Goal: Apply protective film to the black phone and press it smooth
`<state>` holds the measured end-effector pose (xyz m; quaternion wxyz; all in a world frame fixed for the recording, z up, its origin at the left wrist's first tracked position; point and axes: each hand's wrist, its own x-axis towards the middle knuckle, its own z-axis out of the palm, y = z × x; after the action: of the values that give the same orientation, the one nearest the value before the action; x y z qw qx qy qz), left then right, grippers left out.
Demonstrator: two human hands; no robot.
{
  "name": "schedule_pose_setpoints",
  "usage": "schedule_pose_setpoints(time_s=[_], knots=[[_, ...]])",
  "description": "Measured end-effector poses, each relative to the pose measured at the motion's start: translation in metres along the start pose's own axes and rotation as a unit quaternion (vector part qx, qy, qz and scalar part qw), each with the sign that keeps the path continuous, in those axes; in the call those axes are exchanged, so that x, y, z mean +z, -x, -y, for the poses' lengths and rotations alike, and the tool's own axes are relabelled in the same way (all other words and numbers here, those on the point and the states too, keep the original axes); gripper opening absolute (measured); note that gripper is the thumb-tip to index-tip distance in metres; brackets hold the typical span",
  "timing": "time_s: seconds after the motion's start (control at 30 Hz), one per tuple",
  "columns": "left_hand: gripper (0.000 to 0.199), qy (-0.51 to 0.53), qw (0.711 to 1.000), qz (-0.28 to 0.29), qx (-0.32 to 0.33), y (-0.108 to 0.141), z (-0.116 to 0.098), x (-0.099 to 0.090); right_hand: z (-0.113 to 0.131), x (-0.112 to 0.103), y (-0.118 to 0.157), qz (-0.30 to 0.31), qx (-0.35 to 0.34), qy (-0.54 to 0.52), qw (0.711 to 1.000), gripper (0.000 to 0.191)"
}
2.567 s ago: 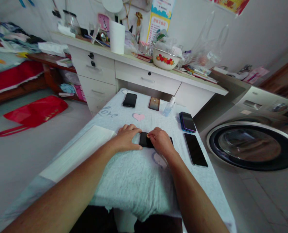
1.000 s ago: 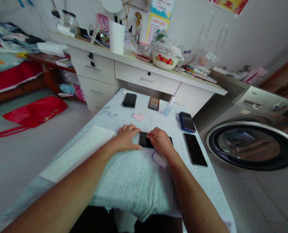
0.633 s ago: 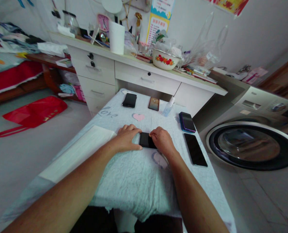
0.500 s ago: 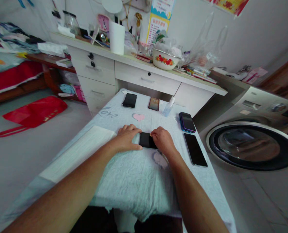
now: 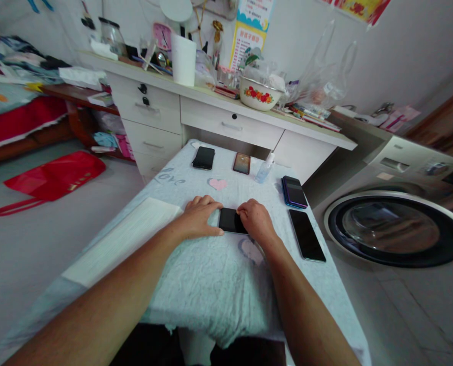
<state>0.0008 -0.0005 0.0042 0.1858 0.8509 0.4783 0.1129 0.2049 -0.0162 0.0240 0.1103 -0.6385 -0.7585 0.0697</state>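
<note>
Midway across the pale blue-grey, heart-printed, cloth-covered surface [image 5: 195, 284], a black rectangular smartphone [image 5: 230, 221] lay flat, screen up, btwn the hands. L hand [image 5: 201, 216] was spread, thumb & forefinger gripping opp. edges at the phone's L end. R hand [image 5: 255, 218] had its fingertips bunched tight at the screen's far side; couldn't tell if they pinched anything small.

Work on this phone looked under way, prob. unfinished, tho' its R end was hidden. Other phones sat w/ no hand on them: a black silver-rimmed phone [image 5: 307, 235], a dark purple-edged stack of phones [image 5: 295, 192], a black phone [image 5: 204, 158] & a small brownish phone [image 5: 242, 163] at the far edge. Done or left? Unclear.

Containers: clear plastic spray bottle [image 5: 263, 171], bluish inside, prob. liquid; white red-flowered bowl [image 5: 257, 97] w/ crumpled clear plastic in it; dark-lidded glass jar [image 5: 113, 38], contents too small to ID.
</note>
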Motion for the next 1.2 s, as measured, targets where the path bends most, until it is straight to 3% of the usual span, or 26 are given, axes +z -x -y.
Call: schedule_pose_setpoints(time_s=[0.47, 0.9, 1.2], knots=[[0.075, 0.006, 1.0, -0.005, -0.006, 0.0, 0.001, 0.002, 0.008, -0.001, 0.005, -0.003, -0.009, 0.021, 1.0, 0.026], [0.075, -0.002, 1.0, -0.003, -0.017, 0.001, -0.003, -0.002, 0.01, -0.006, 0.016, 0.048, -0.055, 0.001, 0.997, 0.024], [0.075, 0.001, 1.0, -0.002, -0.013, 0.001, -0.002, -0.002, 0.013, -0.004, 0.024, 0.023, -0.055, -0.035, 0.998, 0.023]])
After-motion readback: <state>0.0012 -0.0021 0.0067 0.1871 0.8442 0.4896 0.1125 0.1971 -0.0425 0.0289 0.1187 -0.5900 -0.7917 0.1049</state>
